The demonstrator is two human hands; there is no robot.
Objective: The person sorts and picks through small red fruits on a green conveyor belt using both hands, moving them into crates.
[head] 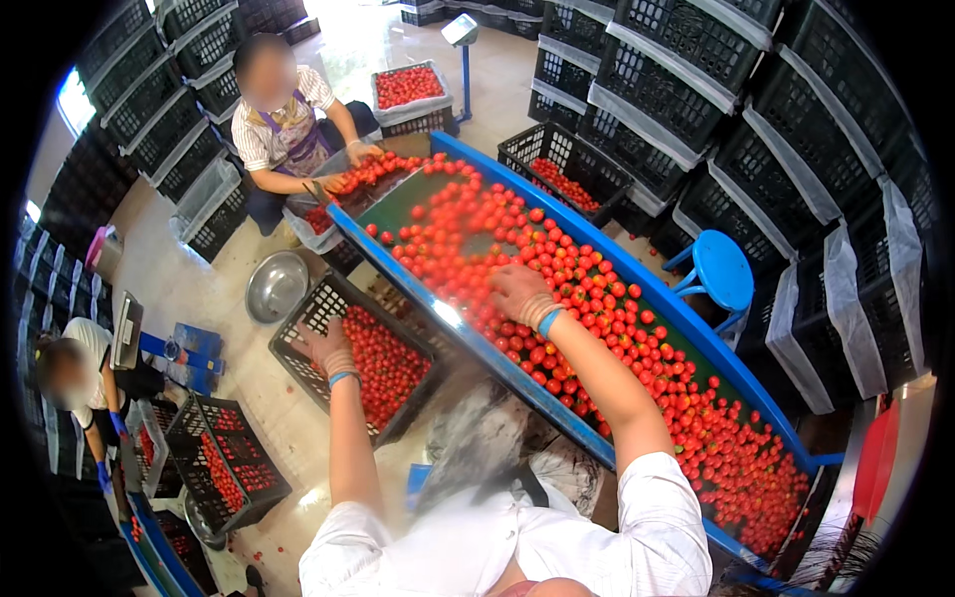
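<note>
Cherry tomatoes (597,298) cover a long sorting chute with a blue metal frame (642,289) and a green bed. My right hand (520,297), in a glove with a blue band at the wrist, lies among the tomatoes in the middle of the chute; its fingers point left and what is under them is hidden. Left of the chute, my left hand (328,349), gloved too, is over the near-left part of a black plastic crate (298,310) that holds many tomatoes. Whether anything is in its palm cannot be seen.
A co-worker (287,134) handles tomatoes at the chute's far end, by a lined crate. A steel bowl (277,287) stands on the floor. A blue stool (722,270) and stacked black crates (656,82) are at the right. Another co-worker (93,380) is at the far left.
</note>
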